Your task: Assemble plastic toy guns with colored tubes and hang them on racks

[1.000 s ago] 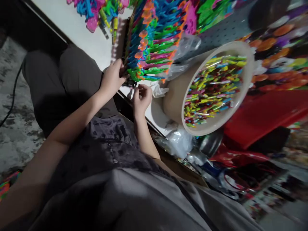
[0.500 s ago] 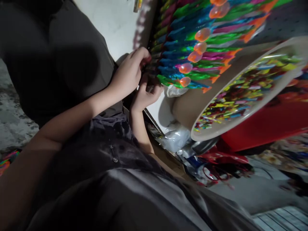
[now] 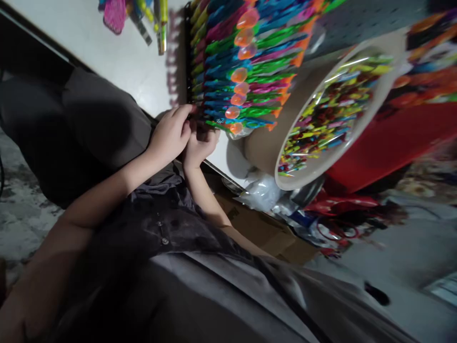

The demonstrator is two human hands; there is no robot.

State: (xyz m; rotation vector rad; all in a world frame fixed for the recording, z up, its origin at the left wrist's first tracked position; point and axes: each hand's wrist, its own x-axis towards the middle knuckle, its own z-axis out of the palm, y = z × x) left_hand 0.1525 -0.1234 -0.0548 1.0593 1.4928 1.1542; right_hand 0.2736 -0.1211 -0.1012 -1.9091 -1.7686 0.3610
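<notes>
Row of bright plastic pieces (image 3: 266,66).
Left hand (image 3: 169,133) curled by the cupped right hand (image 3: 199,147) at the row's end; what they grip I can't tell from here.

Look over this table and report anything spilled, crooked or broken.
Nothing looks spilled or plainly broken: the small pieces lie inside the tub, and the colourful plastic pieces are lined up. Only the crumpled clear plastic, bunched beside the tub, looks untidy.

White table (image 3: 132,66) with bucket (image 3: 264,143), colourful plastic row (image 3: 240,75)
</notes>
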